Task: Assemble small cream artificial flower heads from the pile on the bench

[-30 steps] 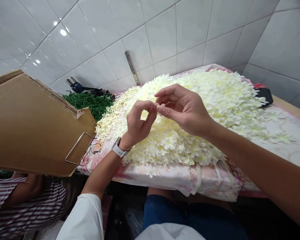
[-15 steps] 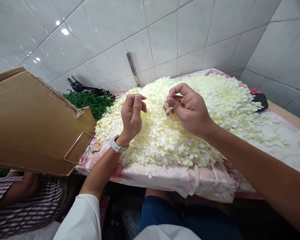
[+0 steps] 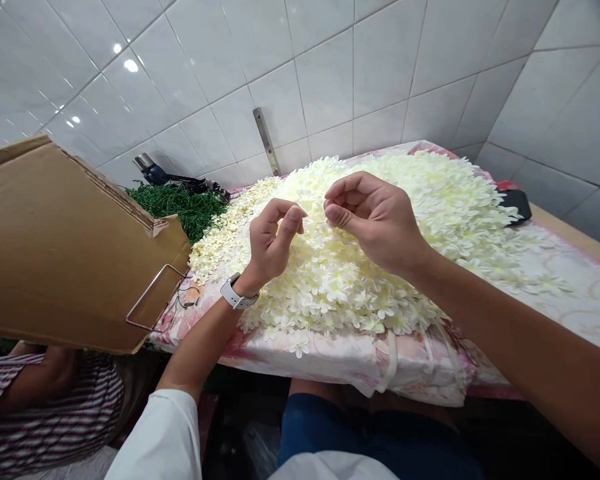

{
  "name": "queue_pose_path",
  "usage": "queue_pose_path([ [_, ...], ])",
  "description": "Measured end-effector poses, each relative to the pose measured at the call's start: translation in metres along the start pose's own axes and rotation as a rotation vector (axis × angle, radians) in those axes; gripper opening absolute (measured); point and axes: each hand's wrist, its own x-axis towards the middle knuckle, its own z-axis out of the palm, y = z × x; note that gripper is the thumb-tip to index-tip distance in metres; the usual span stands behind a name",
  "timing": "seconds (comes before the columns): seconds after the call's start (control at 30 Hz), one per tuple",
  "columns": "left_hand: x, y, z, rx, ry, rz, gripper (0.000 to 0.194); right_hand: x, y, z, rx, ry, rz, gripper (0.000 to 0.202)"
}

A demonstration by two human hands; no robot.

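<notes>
Closer to the right hand (image 3: 380, 220) than in the earlier frame, the left hand (image 3: 273, 243) faces it across a narrow gap, each with thumb and fingers curled nearly together, though whether either pinches anything I cannot tell. Below and beyond the fingers lies the heap of white flowers (image 3: 340, 287), its long axis seeming to run from near left to far right, the right hand over its middle, the left nearer its left flank; past that flank come small cream blossoms (image 3: 205, 257), then green strands (image 3: 180, 207).
</notes>
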Motion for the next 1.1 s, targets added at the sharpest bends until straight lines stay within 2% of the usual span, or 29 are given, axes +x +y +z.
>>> queue_pose_path([
  [0.23,-0.004,0.001,0.002,-0.013,-0.022,0.037,0.018,0.001,0.001,0.002,0.023,0.042,-0.027,0.037],
  [0.33,-0.003,-0.001,0.001,-0.028,-0.008,0.108,0.017,0.0,0.002,0.002,0.02,0.044,-0.011,0.039],
  [0.43,-0.002,-0.002,-0.001,0.004,-0.007,0.176,0.029,0.0,0.003,0.0,0.042,0.032,-0.002,0.045],
  [0.5,-0.003,-0.002,-0.003,-0.047,0.004,0.148,0.031,0.0,0.003,-0.001,0.045,0.016,-0.002,0.045],
  [0.63,-0.005,0.002,-0.004,-0.209,0.051,0.026,0.024,0.0,0.004,-0.001,0.028,0.01,-0.007,0.045],
  [0.83,-0.005,0.007,-0.004,-0.299,0.068,0.011,0.024,0.0,0.004,0.001,0.056,0.005,-0.019,0.047],
  [0.97,-0.009,0.0,-0.003,-0.234,0.033,0.036,0.025,-0.001,0.004,0.001,0.061,-0.01,-0.001,0.038],
  [1.07,-0.012,-0.005,-0.002,-0.119,-0.011,0.079,0.01,-0.001,0.003,0.001,0.06,0.013,-0.001,0.038],
  [1.1,-0.012,-0.005,-0.002,-0.066,-0.027,0.115,0.01,-0.001,0.003,0.001,0.059,0.023,-0.002,0.039],
])
